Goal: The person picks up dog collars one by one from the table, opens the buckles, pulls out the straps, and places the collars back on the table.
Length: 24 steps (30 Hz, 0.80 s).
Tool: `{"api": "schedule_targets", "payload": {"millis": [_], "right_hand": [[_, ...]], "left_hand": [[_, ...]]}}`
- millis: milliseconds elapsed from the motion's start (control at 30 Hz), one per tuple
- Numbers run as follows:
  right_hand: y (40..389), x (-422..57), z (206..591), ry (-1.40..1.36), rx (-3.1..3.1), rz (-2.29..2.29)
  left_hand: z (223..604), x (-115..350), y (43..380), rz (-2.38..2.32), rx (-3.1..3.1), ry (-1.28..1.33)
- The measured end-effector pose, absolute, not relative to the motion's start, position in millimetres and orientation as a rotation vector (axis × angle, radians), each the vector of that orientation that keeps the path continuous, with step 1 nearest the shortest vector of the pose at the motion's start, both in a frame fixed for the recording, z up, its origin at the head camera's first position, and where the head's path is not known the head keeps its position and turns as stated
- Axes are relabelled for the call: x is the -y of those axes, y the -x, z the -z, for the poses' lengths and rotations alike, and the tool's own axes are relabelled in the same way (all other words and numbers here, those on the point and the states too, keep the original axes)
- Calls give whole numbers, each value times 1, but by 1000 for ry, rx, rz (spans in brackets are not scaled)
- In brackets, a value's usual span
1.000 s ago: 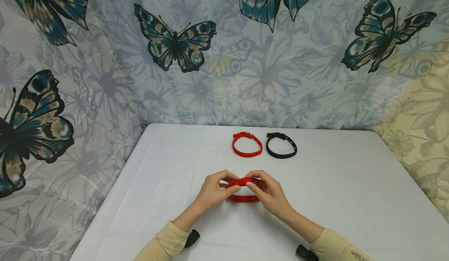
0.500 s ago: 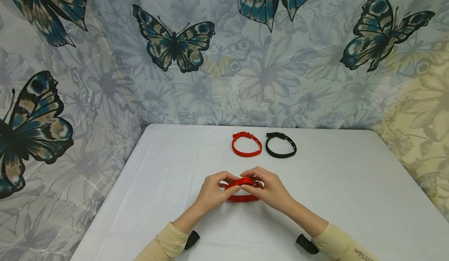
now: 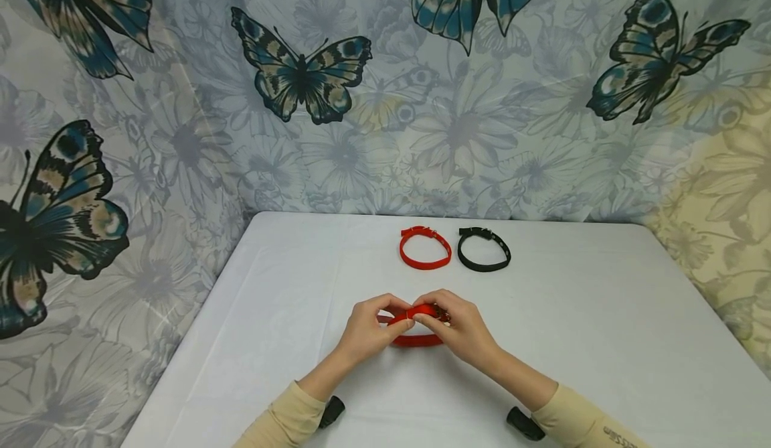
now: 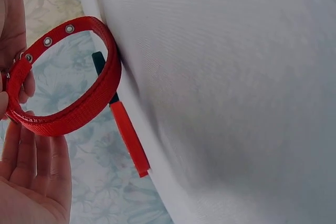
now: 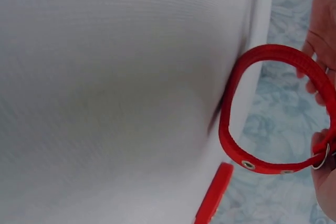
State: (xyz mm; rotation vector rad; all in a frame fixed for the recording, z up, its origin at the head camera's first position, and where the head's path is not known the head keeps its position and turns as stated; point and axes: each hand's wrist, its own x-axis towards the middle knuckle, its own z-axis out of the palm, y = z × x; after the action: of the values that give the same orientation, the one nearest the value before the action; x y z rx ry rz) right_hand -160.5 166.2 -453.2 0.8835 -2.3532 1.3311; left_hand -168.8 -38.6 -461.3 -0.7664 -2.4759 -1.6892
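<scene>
Between my two hands a red pet collar is buckled into a loop and stands upright near the white tabletop. My left hand pinches its upper strap from the left with thumb and fingers. From the right, my right hand pinches the same strap beside the metal buckle, thumb toward me. In the left wrist view, metal eyelets show along the collar. A metal ring hangs by the right fingers in the right wrist view. Fingers partly hide the buckle.
Farther back on the white table lie another red collar and, to its right, a black collar. Butterfly-printed cloth rises behind the table. A black device sits at the right wrist.
My right fingertips have slid slightly left along the collar's strap, close to the left fingertips. The left hand keeps its pinch, and the two collars at the back stay put.
</scene>
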Motion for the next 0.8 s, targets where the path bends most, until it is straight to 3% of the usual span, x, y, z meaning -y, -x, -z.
{"api": "schedule_targets", "payload": {"millis": [333,800], "right_hand": [[158,-164,454,-828,2319,-1340],[148,-162,415,-760,2402,-1473]], "left_hand": [[459,37,169,1682,2486,743],[462,34,177,1683,2459,751]]}}
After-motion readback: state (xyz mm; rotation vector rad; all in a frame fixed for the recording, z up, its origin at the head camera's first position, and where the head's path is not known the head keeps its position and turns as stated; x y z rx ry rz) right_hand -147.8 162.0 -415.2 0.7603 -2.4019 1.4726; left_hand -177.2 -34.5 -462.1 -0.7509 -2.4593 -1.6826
